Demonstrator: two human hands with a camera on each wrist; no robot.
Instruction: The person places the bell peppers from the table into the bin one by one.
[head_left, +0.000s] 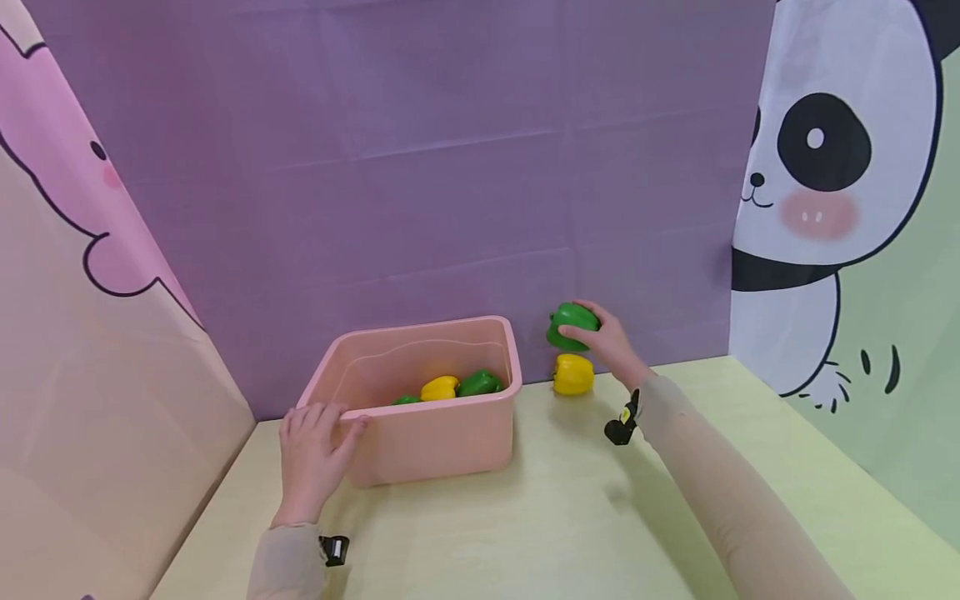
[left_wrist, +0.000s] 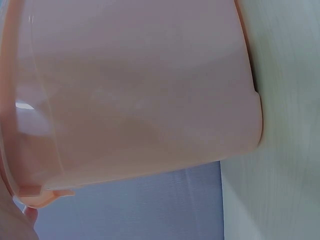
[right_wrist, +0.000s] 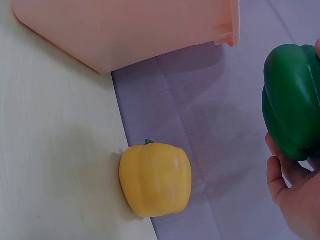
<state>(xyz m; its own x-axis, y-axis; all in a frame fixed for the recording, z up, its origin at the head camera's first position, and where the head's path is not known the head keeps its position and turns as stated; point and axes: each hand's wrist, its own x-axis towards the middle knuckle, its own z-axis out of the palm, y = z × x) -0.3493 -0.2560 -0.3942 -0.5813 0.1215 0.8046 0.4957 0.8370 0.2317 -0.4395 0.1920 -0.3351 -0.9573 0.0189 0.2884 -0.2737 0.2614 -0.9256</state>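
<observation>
My right hand (head_left: 609,340) grips a green bell pepper (head_left: 573,326) in the air, right of the pink bin. Below it a yellow bell pepper (head_left: 573,375) rests on the table; the right wrist view shows the green pepper (right_wrist: 292,100) held off to the side of the yellow one (right_wrist: 156,180). With its fingers bent over the rim, my left hand (head_left: 315,454) holds the front left corner of the pink bin (head_left: 435,450). Inside the bin lie a yellow pepper (head_left: 439,388), a green pepper (head_left: 479,383) and another green piece (head_left: 407,400), partly hidden by the front wall.
The bin stands on a pale wooden table (head_left: 525,533) near the back edge. Behind it hangs a purple cloth (head_left: 450,183). A panel with a panda (head_left: 825,192) borders the right side, and a pink cartoon panel (head_left: 82,208) the left.
</observation>
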